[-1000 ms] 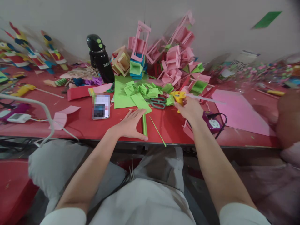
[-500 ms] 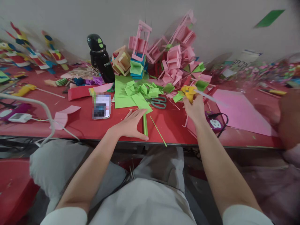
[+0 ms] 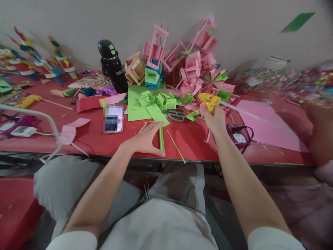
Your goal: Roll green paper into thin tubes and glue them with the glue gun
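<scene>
My left hand (image 3: 146, 139) lies stretched out on the table, thumb spread from its fingers. Fingertips and thumb rest at the two ends of a narrow folded green paper strip (image 3: 161, 139). In my right hand (image 3: 215, 119) is a yellow hot glue gun (image 3: 209, 99), raised over the table, with a long clear glue stick (image 3: 240, 111) sticking out behind it. Between my hands lies a thin green paper sliver (image 3: 176, 146). Grey-handled scissors (image 3: 176, 114) sit beyond, beside folded green paper pieces (image 3: 158, 100) on a green sheet (image 3: 134, 113).
Pink folded-paper models (image 3: 194, 66) stand at the back, near a black bottle (image 3: 114, 67). A phone (image 3: 113, 119) lies left of my left hand. A purple power strip (image 3: 236, 135) and pink sheet (image 3: 270, 125) are at right, where another person's arm (image 3: 321, 128) reaches in.
My right hand has shifted slightly left with the glue gun, and the green folded piece beneath it shows more fully. My left hand stays in place on the strip.
</scene>
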`<action>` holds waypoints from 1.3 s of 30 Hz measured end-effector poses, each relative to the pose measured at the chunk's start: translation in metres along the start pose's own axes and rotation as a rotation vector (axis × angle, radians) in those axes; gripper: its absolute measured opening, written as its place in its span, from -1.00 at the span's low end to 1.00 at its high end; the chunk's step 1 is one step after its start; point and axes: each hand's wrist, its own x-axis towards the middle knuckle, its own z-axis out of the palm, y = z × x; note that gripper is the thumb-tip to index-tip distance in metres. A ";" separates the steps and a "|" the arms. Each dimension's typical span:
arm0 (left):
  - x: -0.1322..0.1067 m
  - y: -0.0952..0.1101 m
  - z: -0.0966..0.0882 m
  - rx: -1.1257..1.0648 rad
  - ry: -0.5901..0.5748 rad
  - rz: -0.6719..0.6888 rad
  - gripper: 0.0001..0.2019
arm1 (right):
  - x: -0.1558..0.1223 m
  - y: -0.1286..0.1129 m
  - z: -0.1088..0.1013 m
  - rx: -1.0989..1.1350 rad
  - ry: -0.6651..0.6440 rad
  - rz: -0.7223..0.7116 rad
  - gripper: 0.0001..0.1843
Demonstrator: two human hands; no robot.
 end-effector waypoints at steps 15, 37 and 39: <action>-0.002 0.004 -0.002 -0.006 0.004 -0.038 0.33 | -0.032 -0.039 -0.015 0.384 -0.890 -0.051 -0.45; -0.001 0.002 0.000 -0.005 0.004 -0.031 0.32 | -0.031 -0.050 0.007 0.166 -0.901 -0.082 -0.46; -0.001 0.003 -0.001 -0.008 -0.005 -0.045 0.32 | -0.031 -0.049 0.008 0.167 -0.895 -0.067 -0.48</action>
